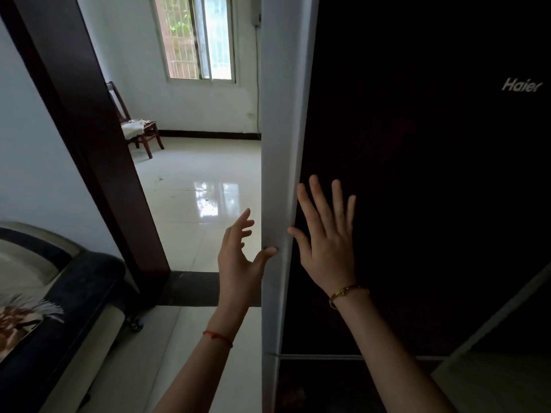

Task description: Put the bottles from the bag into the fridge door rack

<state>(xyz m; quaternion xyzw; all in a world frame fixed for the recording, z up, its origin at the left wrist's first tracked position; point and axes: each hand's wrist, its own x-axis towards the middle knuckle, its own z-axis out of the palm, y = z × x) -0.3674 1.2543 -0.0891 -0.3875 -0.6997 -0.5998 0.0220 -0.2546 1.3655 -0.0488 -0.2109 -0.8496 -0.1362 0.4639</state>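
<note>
Right hand [328, 236] spread flat on dark fridge door [417, 174], left hand [238, 251] open beside it, thumb touching the door's pale edge [280, 144], neither gripping anything.

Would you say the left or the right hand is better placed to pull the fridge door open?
Probably the left hand: its thumb already hooks the fridge door's pale edge. The right hand lies spread against the dark front.

Fridge door [417, 174] fills everything right of its white edge, no way through there for my hands. Left of the fridge it's open floor [190, 210] through the doorway; dark doorframe [98, 144] and sofa [59, 293] block further left.
</note>
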